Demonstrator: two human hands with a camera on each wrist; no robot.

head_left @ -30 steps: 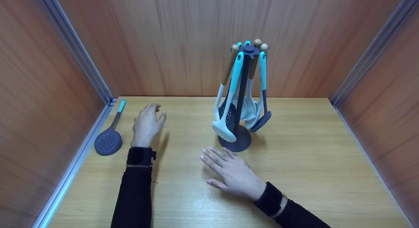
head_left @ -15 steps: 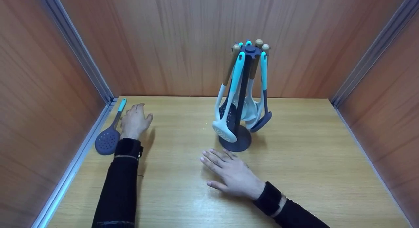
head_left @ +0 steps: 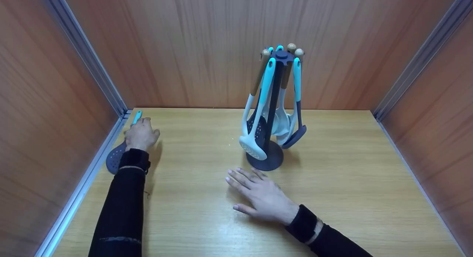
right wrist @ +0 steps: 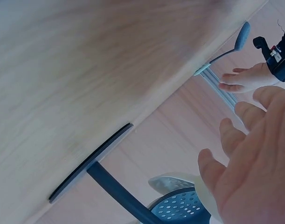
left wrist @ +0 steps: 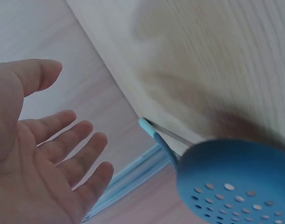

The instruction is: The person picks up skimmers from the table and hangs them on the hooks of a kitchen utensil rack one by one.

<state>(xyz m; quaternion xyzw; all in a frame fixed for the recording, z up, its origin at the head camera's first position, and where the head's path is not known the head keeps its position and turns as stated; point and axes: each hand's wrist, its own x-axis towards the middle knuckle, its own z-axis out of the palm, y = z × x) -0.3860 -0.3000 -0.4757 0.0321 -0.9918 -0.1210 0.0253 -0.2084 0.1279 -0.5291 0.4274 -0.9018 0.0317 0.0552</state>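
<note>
A dark slotted skimmer with a turquoise handle lies on the table at the far left. My left hand hovers over its neck and hides part of it in the head view. In the left wrist view that hand has its fingers spread and slightly bent, with the skimmer apart from them. My right hand, palm down with fingers spread, is held just in front of the round base of a utensil stand. Its palm holds nothing in the right wrist view.
The dark utensil stand carries several hanging tools, among them a white slotted ladle and a dark ladle. Wooden panels enclose the table at the back, left and right, with metal strips at the corners.
My left hand has moved left from the open table, first beside the skimmer and now over its neck. The right hand and the stand have stayed in place.
</note>
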